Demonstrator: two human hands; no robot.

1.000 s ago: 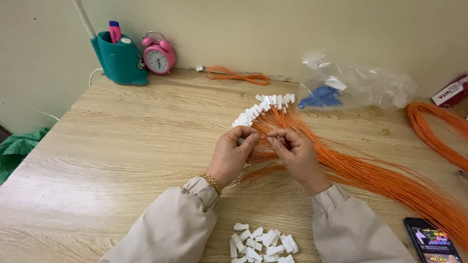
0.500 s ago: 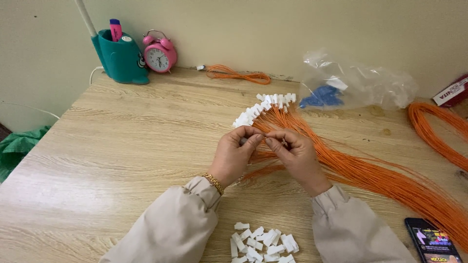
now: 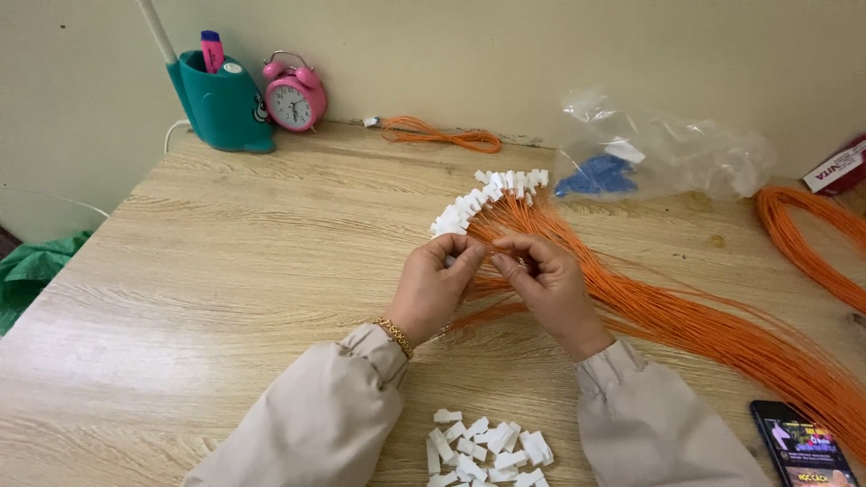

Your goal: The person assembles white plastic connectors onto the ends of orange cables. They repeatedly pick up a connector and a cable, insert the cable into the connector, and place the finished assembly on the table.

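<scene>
My left hand (image 3: 431, 287) and my right hand (image 3: 547, 289) meet fingertip to fingertip over the wooden table (image 3: 225, 261). Both pinch the same thin orange wire (image 3: 484, 290) at its end; whatever small part sits between the fingers is hidden. Just beyond the hands a fan of orange wires (image 3: 686, 316) spreads to the right, its ends capped with a curved row of white connectors (image 3: 483, 194). A pile of loose white connectors (image 3: 483, 449) lies near the front edge between my sleeves.
A teal pen holder (image 3: 221, 104) and a pink alarm clock (image 3: 293, 95) stand at the back left. A small orange wire coil (image 3: 442, 135), a clear plastic bag (image 3: 667, 153), another orange bundle (image 3: 807, 234) and a phone (image 3: 803, 446) lie around.
The hands have stayed in place, with only small finger movements at the wire end. Nothing else has moved.
</scene>
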